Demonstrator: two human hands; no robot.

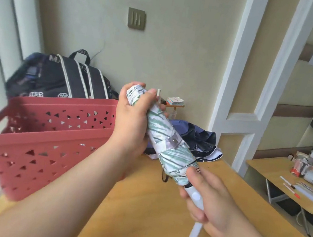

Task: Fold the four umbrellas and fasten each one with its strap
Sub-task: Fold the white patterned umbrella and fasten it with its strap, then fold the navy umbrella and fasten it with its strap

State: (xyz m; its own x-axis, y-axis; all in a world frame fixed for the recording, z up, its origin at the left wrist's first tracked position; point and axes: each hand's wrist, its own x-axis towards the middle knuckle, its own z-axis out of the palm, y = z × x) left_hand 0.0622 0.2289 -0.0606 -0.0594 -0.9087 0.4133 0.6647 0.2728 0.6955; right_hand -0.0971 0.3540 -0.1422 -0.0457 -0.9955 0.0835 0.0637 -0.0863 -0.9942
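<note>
Nearest to me, the right hand (207, 204) has its grip curled round the white handle (196, 198) of the leaf-print umbrella (168, 140), thumb lying up against the bottom of the canopy, with a white wrist loop (194, 234) dangling below the fist. The umbrella is held in the air above the bench (137, 207), clear of the wood, its long axis slanting from the handle at lower right up and away to the tip at upper left. There the left hand (131, 118) closes its grip round the rolled upper end, fingers wrapped over the cap. The fabric looks gathered tight, and the strap (167, 145) crosses the roll about midway, between the two hands, seemingly already wrapped round; whether its fastener is pressed home I cannot tell. The left hand is the nearer one to slide down onto it, I would judge. Beyond, a red perforated basket (41, 141) sits at the left edge of the bench, and a dark blue umbrella (195, 139) lies crumpled and unfolded at the far edge. Behind them a black backpack (61, 80) leans against the wall.
</note>
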